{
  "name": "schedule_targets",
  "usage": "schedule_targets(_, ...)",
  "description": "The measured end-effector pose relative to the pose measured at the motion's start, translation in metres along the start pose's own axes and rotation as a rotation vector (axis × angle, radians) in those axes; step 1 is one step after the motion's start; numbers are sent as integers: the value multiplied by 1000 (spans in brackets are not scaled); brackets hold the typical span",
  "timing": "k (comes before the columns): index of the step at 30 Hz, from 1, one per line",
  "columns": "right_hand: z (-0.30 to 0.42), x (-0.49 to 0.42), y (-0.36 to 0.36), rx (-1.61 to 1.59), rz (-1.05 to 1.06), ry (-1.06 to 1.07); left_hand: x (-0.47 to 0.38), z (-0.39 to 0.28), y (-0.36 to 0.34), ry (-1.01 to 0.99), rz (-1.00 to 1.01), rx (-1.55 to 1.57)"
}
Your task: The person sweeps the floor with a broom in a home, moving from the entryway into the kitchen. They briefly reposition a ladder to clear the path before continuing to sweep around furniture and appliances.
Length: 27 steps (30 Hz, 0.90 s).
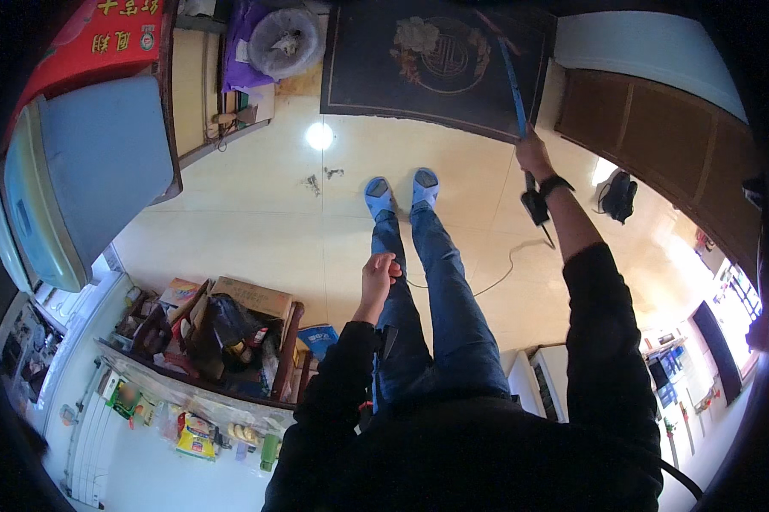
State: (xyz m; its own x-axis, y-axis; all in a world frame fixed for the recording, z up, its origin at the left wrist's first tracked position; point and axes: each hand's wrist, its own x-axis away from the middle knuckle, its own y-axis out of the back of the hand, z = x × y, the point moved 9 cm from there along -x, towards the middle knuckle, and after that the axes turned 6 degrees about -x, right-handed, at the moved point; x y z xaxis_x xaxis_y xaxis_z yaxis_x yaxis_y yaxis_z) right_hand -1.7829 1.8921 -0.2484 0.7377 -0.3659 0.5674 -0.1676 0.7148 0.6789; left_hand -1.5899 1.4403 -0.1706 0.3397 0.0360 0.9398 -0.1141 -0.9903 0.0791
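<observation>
My right hand [533,155] is stretched out to the front right, wrapped around a long blue handle [512,80]. The handle reaches over a dark floor mat [365,70], and its far end is blurred and reddish, so I cannot tell the tool's kind. Just below that hand hangs a black box-shaped device [535,206] with a cord; how it is attached is unclear. In front of my thigh, my left hand [378,276] has its fingers curled in, and nothing shows in it.
A thin cable [509,265] crosses the tiled floor [250,237]. A lined bin [282,48] stands at the front left. Below a blue-topped surface [109,141] is a cardboard box [253,297] with clutter. A black object [618,197] lies by the brown cabinet [660,128].
</observation>
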Motion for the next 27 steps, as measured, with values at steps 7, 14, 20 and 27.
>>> schedule_targets(7, -14, 149, -162, 415, 335, 17, 2, -3, 1, -2, 4, -10)
schedule_targets(14, 28, 299, -161, 135, 526, -28, 6, 14, 2, 25, 12, 34)
schedule_targets(20, -27, 301, -68, -166, 317, -186, 11, 22, -6, 18, 30, -2)
schedule_targets(27, -148, 213, -12, -620, -6, -576, 12, 25, -16, -6, 30, -29)
